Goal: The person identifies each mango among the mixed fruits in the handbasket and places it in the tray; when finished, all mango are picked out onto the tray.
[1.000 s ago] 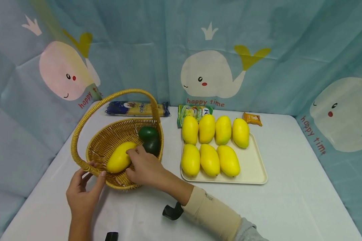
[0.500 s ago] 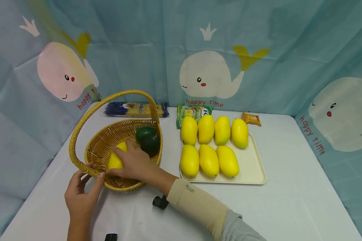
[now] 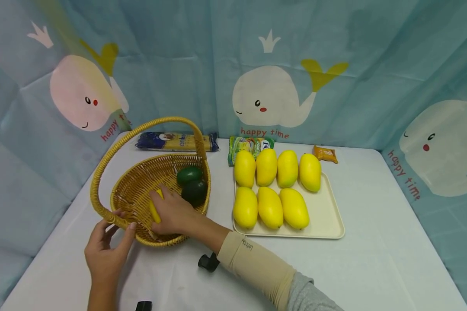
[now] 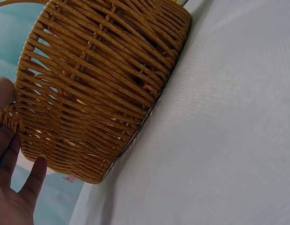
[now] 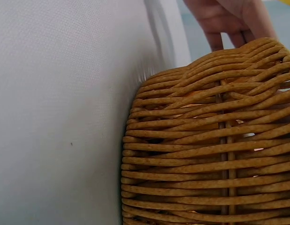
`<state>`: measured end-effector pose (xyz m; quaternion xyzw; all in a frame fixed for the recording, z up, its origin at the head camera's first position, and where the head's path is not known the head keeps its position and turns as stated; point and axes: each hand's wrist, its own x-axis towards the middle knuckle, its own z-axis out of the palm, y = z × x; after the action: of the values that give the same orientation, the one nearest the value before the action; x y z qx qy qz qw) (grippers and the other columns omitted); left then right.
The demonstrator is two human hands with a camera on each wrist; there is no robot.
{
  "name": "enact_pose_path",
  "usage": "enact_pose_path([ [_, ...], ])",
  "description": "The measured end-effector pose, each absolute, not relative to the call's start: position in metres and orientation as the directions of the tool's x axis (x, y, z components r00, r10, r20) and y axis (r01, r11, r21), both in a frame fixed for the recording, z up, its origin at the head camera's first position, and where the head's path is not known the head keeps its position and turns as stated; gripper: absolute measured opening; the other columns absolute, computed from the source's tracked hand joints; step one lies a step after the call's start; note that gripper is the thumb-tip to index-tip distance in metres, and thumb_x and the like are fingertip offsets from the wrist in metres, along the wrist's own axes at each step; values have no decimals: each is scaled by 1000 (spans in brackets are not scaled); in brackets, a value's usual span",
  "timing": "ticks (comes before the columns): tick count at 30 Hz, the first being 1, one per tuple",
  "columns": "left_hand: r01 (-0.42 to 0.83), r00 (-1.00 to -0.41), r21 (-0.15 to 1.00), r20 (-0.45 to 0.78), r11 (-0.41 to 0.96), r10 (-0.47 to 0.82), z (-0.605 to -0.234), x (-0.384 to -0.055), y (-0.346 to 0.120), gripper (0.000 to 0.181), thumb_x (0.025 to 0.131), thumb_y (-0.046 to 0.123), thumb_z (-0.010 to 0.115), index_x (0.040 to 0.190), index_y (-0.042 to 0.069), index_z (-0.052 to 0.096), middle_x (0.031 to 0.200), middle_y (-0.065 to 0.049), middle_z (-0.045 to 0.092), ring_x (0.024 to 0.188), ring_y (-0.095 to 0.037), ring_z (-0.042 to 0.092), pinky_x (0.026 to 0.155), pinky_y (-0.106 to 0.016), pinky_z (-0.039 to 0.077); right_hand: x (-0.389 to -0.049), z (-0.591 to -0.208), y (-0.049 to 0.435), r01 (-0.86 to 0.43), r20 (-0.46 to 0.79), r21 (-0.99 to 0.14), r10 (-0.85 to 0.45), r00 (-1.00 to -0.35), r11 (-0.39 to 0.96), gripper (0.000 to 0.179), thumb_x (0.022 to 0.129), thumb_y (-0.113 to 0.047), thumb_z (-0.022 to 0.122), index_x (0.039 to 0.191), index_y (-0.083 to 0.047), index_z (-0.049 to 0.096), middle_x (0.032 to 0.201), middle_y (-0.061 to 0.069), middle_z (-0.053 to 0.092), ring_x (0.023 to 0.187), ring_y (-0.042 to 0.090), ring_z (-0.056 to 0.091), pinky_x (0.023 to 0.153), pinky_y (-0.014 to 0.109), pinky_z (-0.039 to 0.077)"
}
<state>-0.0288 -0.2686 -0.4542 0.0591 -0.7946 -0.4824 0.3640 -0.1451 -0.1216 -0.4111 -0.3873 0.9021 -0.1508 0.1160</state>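
A woven basket (image 3: 126,179) with a tall arched handle stands at the left of the table. At its front left, my left hand (image 3: 107,248) holds the rim by the handle's foot, thumb outside; the left wrist view shows these fingers (image 4: 34,180) against the wicker. My right hand (image 3: 175,211) reaches inside the basket and grips a yellow mango (image 3: 154,209), mostly hidden under the palm. Two dark green avocados (image 3: 190,176) lie beside that hand at the basket's right side. In the right wrist view the basket wall (image 5: 206,154) blocks sight of the mango.
Right of the basket, a cream tray (image 3: 327,216) bears several yellow mangoes (image 3: 270,207) in two rows. Behind are a blue pasta packet (image 3: 177,141), a green packet (image 3: 235,149) and a small orange packet (image 3: 325,154). A whale-print curtain (image 3: 202,86) hangs at the back.
My right hand has moved left from the mango's right end to over it, covering most of it. The left hand keeps its hold on the basket.
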Motion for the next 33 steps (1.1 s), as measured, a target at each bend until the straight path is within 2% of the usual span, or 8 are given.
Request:
enact_pose_path([
  [1, 253, -730, 811, 518, 528, -446, -454, -29, -268, 50, 80, -12, 75, 127, -9, 61, 122, -19, 64, 117, -16, 59, 99, -21, 49, -146, -411, -121, -663, -86, -369, -734, -673, 651, 87, 87, -44, 74, 157, -20, 29, 160, 11, 27, 127, 22, 50, 90, 27, 53],
  [5, 260, -728, 808, 524, 528, -443, -455, -28, -269, 50, 78, -13, 75, 126, -11, 61, 123, -21, 63, 117, -15, 59, 98, -20, 49, -148, -410, -119, -655, -29, -438, -738, -674, 616, 88, 82, -43, 77, 153, -14, 33, 143, 5, 46, 104, 10, 55, 76, 16, 49],
  [8, 256, -730, 808, 521, 531, -441, -456, -27, -269, 51, 79, -14, 75, 127, -10, 60, 123, -22, 63, 118, -16, 58, 98, -20, 49, -149, -408, -116, -635, 24, -524, -735, -678, 568, 88, 80, -41, 78, 150, -10, 36, 127, -2, 50, 89, 5, 50, 67, 9, 43],
  [11, 250, -732, 809, 517, 532, -443, -456, -27, -270, 52, 78, -14, 75, 128, -10, 60, 123, -22, 63, 118, -18, 58, 98, -20, 49, -150, -407, -112, -628, 74, -586, -738, -671, 512, 83, 81, -38, 78, 149, -9, 40, 125, -4, 51, 88, 4, 48, 65, 7, 43],
  [16, 262, -731, 803, 527, 535, -434, -457, -27, -270, 51, 79, -14, 75, 128, -10, 60, 124, -22, 63, 118, -18, 58, 99, -20, 49, -149, -405, -106, -653, 152, -617, -747, -647, 440, 72, 83, -36, 71, 146, -11, 46, 134, -4, 53, 89, 5, 49, 64, 9, 43],
  [26, 265, -724, 800, 534, 538, -437, -456, -29, -268, 52, 78, -15, 75, 127, -11, 60, 123, -24, 63, 117, -15, 59, 98, -19, 49, -141, -395, -79, -631, 260, -691, -694, -671, 352, 71, 84, -37, 68, 148, -14, 45, 145, -6, 49, 103, 4, 49, 77, 11, 44],
  [33, 259, -718, 801, 534, 540, -447, -456, -30, -268, 52, 78, -16, 75, 127, -10, 61, 122, -22, 63, 116, -17, 59, 97, -19, 49, -131, -388, -58, -566, 283, -775, -646, -709, 281, 70, 82, -34, 70, 145, -17, 46, 144, -6, 46, 102, 6, 49, 76, 16, 48],
])
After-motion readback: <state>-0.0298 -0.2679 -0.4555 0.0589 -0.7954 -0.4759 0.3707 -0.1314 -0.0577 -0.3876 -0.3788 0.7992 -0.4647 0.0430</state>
